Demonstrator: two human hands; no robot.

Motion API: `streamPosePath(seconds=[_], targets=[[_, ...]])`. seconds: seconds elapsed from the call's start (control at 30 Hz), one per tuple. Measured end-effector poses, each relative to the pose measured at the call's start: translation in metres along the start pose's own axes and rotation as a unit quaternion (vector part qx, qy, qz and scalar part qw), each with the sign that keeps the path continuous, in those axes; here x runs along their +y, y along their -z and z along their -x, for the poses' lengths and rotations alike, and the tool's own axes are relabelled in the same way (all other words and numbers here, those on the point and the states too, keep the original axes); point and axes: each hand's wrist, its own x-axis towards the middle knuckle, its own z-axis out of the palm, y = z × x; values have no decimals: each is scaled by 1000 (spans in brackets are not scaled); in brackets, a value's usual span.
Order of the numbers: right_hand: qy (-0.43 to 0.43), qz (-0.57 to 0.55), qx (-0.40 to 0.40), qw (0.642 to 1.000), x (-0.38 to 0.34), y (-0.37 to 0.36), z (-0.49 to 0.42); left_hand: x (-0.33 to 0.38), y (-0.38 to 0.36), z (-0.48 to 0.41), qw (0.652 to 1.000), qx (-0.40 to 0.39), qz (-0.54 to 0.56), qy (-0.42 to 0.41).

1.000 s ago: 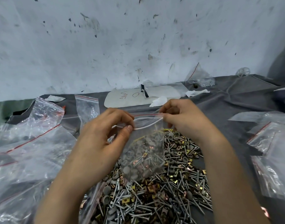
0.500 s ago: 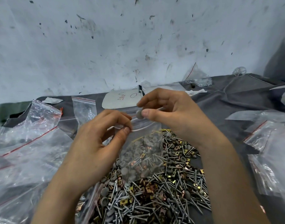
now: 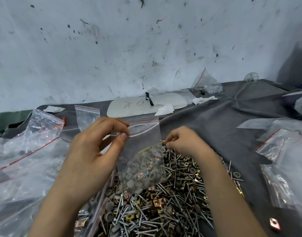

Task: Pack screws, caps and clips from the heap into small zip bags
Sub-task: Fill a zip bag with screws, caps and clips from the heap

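Many zip bags [image 3: 25, 156] strewn over grey cloth [image 3: 215, 132]; stained wall [image 3: 146, 48] behind.

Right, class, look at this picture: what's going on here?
A person is bagging small hardware. The left hand pinches the open mouth of a small zip bag, holding it up over the heap of screws, caps and clips on a grey cloth. The bag is partly filled, mostly with grey caps. The right hand is at the heap's far edge, fingers curled; whether it grips a piece is too blurred to tell.
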Motion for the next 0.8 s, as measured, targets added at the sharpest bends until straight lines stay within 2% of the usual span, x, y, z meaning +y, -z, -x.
streamPosePath(seconds=[0.17, 0.37, 0.57, 0.8], targets=[[-62, 84, -29, 994, 11, -23, -14, -1, 0, 0, 1000, 0, -4, 3], [-54, 98, 29, 993, 12, -35, -22, -1, 1, -1, 1000, 0, -7, 3], [-59, 114, 22, 991, 14, -40, -24, 1, 0, 0, 1000, -1, -10, 3], [-12, 113, -17, 993, 14, -41, -24, 1, -1, -1, 1000, -6, -13, 6]])
